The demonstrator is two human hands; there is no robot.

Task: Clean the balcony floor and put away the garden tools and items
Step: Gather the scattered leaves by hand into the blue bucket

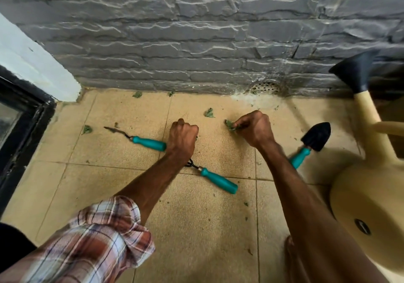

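Nearest the lens, low on the left: plaid sleeve [91,239], rolled above the elbow, bare forearm reaching forward over the tiled floor [196,228].

Far left: black window frame [19,116] below a white wall edge, grey stone wall [196,31] across the back.

On the tiles, left of centre: small green leaf [87,129], then a narrow weeder [135,137] with teal handle, lying flat, blade pointing left, handle end running behind the left hand [183,139]. Left hand closed in a fist, knuckles up; contents impossible to tell.

Just below that wrist: hand rake [215,178], teal handle angled toward lower right, dark prongs partly hidden under the forearm.

Further back: two more leaves [137,94] near the wall base, another leaf [209,113] between the hands.

Right of centre: right hand [253,129], fingers pinched shut on a clump of green leaves [229,125] close to the floor.

Beyond the right forearm: small black trowel [314,138], teal handle partly hidden, blade pointing up and right.

At the wall base: round perforated drain [265,87].

Far right: beige watering can [369,184] with dark rose on its spout.
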